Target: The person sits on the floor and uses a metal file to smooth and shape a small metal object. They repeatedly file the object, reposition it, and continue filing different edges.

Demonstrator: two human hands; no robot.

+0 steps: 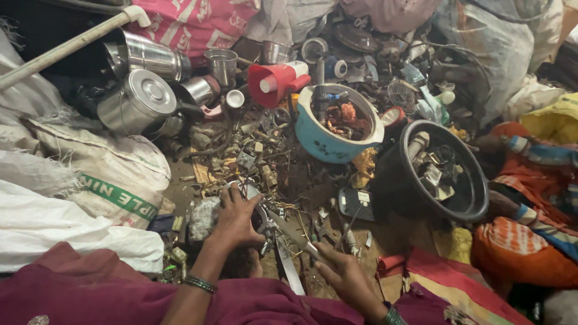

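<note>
My left hand (236,219) lies spread over a jumble of small metal scrap on the floor (313,186), the fingers (232,194) curled down on a bright metal piece, with a grey lump of stone or crusted metal (205,218) touching the side of my palm. My right hand (346,275) is closed on the near end of a long thin metal rod (294,230) that runs slantwise up toward the left hand, so the two meet over the same tangle. As I judge it, I am in the middle of prying or picking one piece loose from the heap, steadying with the left while the right works the rod; a next move would call for a firm press from the left and a careful lever from the right, since the pieces are snarled with wire and sharp edges.

The floor is bare dirt, strewn with wire, bolts and scraps. Beyond my hands stands a pale blue tub (330,135) full of rusty parts, and to its right a black bucket (448,174) of metal bits. Steel canisters (138,99) and a red megaphone (274,81) lie further back. White woven sacks (90,180) are heaped on my left, and coloured cloth (524,247) on the right
</note>
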